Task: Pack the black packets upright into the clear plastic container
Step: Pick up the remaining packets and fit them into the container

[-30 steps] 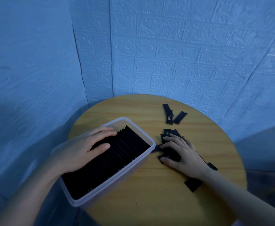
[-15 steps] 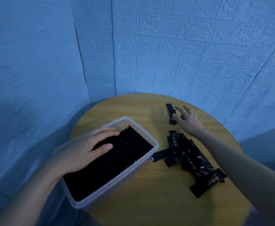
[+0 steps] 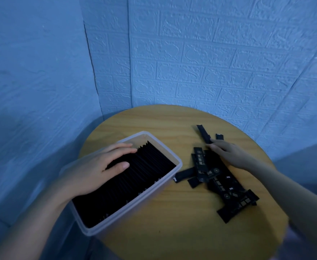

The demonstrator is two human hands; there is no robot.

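Most packets are already standing upright in the container [image 3: 174, 167] — the left hand [image 3: 90, 169] is resting flat on them, fingers relaxed. A loose pile [image 3: 217, 177] is lying on the desk [image 3: 172, 212]; the right hand [image 3: 231, 152] is reaching for a far packet [image 3: 203, 133], fingers apart.

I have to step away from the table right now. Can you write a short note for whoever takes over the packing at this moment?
Left hand: open, resting flat on the upright packets in the container, which stands at the table's left edge.
Right hand: reaching to the two far packets; fingers touch them, but whether they grip cannot be told.
Done: the container is nearly full, with a gap at its far end.
Left: a loose pile lies flat beside the container, plus the two far packets. Stand them all in.
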